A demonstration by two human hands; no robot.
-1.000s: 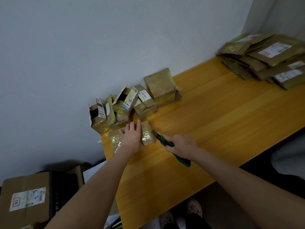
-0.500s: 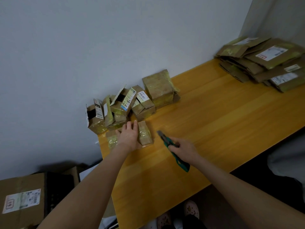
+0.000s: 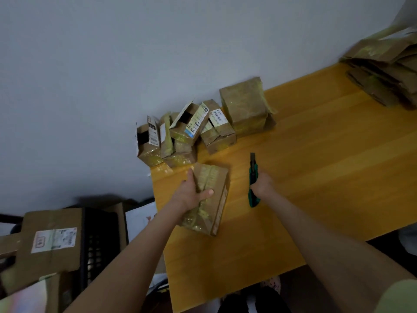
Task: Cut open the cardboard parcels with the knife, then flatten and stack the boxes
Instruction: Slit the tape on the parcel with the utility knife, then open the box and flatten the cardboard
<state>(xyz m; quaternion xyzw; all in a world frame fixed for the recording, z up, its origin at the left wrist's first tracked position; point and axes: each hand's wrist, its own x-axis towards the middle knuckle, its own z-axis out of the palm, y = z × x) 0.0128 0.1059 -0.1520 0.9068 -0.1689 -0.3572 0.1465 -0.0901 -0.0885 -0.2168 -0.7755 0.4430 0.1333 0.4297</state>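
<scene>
— One parcel (image 3: 217, 188) at the table's (image 3: 316, 177) left end, left hand (image 3: 191, 196) gripping it; right hand (image 3: 262, 185) curled round the knife (image 3: 253, 171) just right.
— Slit its tape (image 3: 206, 178) shallowly, away from the holding hand.

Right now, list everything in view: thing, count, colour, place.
held parcel: one, brown with yellowish tape, near the table's left end
small boxes: about six, brown, some open, clustered against the wall
flattened stack: one pile, brown, table's far right
knife: one, green and black, blade pointing towards the wall
table: one, yellow wood
large carton: one, brown with a white label, lower left, off the table
black crate: one, next to that carton
left hand: grips the held parcel
right hand: holds the knife
</scene>
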